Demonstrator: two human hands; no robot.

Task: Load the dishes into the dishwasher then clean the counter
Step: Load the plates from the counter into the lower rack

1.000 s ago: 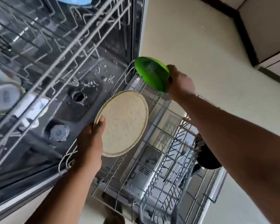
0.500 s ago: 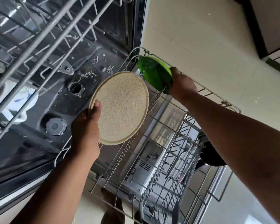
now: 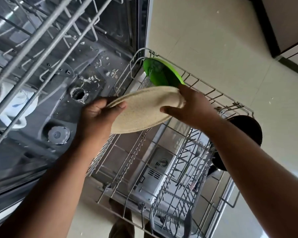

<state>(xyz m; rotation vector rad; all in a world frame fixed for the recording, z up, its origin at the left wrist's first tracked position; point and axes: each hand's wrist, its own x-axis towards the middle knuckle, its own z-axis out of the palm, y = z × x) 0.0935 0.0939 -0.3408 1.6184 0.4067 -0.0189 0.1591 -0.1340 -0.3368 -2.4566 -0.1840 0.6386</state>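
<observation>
Gripping beige plate [image 3: 141, 110], left hand [image 3: 96, 121], right hand [image 3: 194, 107], plate's underside hidden

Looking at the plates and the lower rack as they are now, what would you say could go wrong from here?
1. The beige plate is gripped only at opposite rims by the left hand and right hand, lying nearly flat above the lower rack; it could slip during the handover.
2. Lowered carelessly, it might knock the green plate standing at the rack's far corner.
3. Food debris on the tub floor may clog the drain.

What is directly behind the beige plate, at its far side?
The green plate stands in the lower rack behind the beige plate; its bottom edge is covered.
</observation>
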